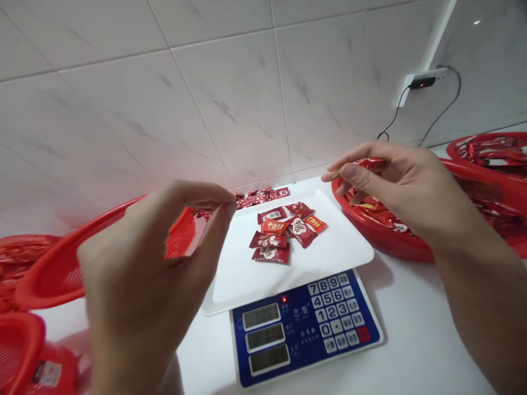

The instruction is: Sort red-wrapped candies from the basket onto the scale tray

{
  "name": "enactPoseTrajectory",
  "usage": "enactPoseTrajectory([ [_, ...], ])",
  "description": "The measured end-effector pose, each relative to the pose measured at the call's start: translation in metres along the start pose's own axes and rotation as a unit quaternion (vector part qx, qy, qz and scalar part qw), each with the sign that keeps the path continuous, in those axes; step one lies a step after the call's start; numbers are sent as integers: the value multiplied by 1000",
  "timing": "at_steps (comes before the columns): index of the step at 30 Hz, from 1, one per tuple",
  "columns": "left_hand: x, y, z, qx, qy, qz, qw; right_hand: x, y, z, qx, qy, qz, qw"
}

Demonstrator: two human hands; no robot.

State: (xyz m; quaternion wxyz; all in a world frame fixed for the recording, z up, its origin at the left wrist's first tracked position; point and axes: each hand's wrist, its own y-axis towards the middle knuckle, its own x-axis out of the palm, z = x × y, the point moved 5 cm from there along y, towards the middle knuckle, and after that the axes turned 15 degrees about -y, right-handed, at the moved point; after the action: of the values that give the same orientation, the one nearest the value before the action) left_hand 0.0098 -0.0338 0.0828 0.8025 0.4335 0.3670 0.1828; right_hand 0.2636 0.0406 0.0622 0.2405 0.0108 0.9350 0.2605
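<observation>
Several red wrapped candies [270, 240] lie together on the white tray [242, 280] of a blue-fronted digital scale [304, 329]. My left hand [152, 263] is raised at the tray's left side, with thumb and index fingertip pressed together; whatever they pinch, if anything, is too small or hidden to make out. At the upper right, my right hand [382, 181] hovers over the near rim of a red basket [382, 241] of wrapped candies. Its thumb and fingers are apart, and nothing shows between them.
More red packets [263, 196] lie behind the tray by the tiled wall. A red basket [57, 280] stands at left, another [20, 340] at lower left. A filled basket [489, 148] is at far right. A socket with a black plug [424, 83] is on the wall.
</observation>
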Motion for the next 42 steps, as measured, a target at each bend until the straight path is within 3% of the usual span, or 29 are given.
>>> enactPoseTrajectory([
  [7, 3, 1, 8, -22, 9, 3, 1000, 2, 1, 0, 1, 8, -13, 1000],
  [11, 6, 2, 8, -3, 16, -9, 1000, 2, 1, 2, 2, -10, -15, 1000],
  [13, 7, 3, 11, 22, 22, -18, 999, -6, 4, 6, -4, -47, 18, 999],
  [17, 8, 4, 15, 48, 38, -24, 998, -34, 10, 18, -5, -100, 139, 985],
  [19, 8, 4, 16, 54, 45, -28, 997, -40, 12, 21, -11, -78, 154, 985],
  [21, 9, 4, 16, 59, 46, -33, 997, -33, 11, 18, -32, -45, 123, 991],
  [24, 9, 5, 16, 52, 43, -35, 997, 4, 8, 12, -52, -17, -5, 999],
  [27, 9, 5, 16, 39, 47, -33, 998, 52, 2, 10, -93, -37, -144, 985],
  [30, 8, 4, 16, 41, 38, -28, 998, 72, -1, 13, -128, -108, -195, 966],
  [32, 7, 4, 13, 28, 32, -18, 999, 63, 0, 13, -122, -127, -168, 970],
  [35, 6, 3, 12, 23, 29, -19, 999, 25, -1, 1, -119, -86, -15, 989],
  [38, 6, 3, 15, 28, 31, -22, 999, -8, -7, -12, -132, -62, 107, 983],
  [42, 9, 5, 19, 45, 34, -41, 998, -17, -8, -17, -120, -68, 112, 984],
])
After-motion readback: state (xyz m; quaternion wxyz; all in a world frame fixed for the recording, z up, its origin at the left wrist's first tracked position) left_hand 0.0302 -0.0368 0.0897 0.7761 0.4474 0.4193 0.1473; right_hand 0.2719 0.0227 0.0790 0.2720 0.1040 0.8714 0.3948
